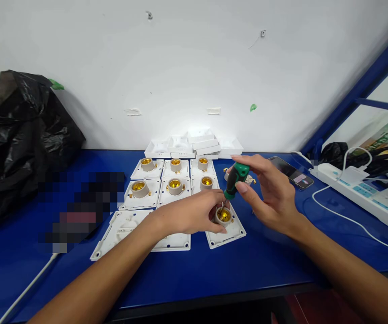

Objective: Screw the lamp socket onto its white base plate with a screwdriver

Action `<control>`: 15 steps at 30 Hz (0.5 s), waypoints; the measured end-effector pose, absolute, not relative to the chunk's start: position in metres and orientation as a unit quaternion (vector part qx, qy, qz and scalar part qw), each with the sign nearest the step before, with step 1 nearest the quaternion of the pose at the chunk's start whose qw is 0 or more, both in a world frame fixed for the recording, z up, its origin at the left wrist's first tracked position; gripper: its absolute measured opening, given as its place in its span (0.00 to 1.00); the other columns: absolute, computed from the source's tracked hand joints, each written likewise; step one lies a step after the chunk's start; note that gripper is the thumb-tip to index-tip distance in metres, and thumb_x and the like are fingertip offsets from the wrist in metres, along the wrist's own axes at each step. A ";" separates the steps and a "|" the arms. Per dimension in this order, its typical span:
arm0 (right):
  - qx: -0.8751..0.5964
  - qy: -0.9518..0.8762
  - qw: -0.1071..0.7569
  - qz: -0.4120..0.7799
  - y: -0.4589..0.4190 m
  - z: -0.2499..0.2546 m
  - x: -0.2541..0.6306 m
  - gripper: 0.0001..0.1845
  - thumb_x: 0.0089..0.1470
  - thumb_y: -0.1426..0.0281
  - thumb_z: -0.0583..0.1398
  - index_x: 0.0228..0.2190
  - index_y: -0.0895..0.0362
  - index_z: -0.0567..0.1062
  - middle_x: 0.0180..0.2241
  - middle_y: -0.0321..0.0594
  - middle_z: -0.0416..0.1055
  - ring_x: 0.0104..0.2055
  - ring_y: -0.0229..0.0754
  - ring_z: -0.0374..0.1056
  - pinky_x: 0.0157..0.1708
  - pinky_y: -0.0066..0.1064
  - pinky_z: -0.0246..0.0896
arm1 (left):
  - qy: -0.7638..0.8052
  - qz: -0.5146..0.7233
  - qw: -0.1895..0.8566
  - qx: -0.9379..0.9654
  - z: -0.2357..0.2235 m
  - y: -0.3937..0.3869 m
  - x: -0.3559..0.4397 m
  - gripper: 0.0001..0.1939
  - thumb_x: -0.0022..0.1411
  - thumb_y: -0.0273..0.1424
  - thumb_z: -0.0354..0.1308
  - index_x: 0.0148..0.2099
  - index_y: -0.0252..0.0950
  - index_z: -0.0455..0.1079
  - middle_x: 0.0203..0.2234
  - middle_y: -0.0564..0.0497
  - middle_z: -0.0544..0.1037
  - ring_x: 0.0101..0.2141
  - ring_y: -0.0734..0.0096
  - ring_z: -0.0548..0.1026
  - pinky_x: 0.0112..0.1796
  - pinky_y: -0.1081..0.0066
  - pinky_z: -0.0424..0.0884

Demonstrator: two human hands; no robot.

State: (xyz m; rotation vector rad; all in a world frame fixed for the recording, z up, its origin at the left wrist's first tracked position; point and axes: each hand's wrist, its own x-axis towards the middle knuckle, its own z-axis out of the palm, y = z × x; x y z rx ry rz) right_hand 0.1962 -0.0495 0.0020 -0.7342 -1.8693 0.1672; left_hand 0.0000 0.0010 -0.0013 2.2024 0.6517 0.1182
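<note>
"Where was the screwdriver (229, 195)?"

"Down in the socket (224, 217) on its plate (236, 232) — the right hand (276, 193) pinched the handle (241, 171), likely to steer; the left hand (189, 211) pinched the socket, likely stopping any slip!"

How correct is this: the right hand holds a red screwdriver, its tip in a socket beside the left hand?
Wrong colour: the head view shows the right hand holding a green and black screwdriver, its tip in a socket beside the left hand.
</note>
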 end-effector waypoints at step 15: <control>-0.315 -0.787 0.517 0.116 -0.051 0.001 0.196 0.28 0.64 0.71 0.60 0.63 0.44 0.65 0.53 0.41 0.72 0.48 0.46 0.72 0.49 0.45 0.71 | 0.267 0.034 0.412 0.870 -0.001 0.002 0.000 0.17 0.56 0.40 0.68 0.40 0.37 0.66 0.31 0.54 0.70 0.29 0.70 0.69 0.31 0.68 0.66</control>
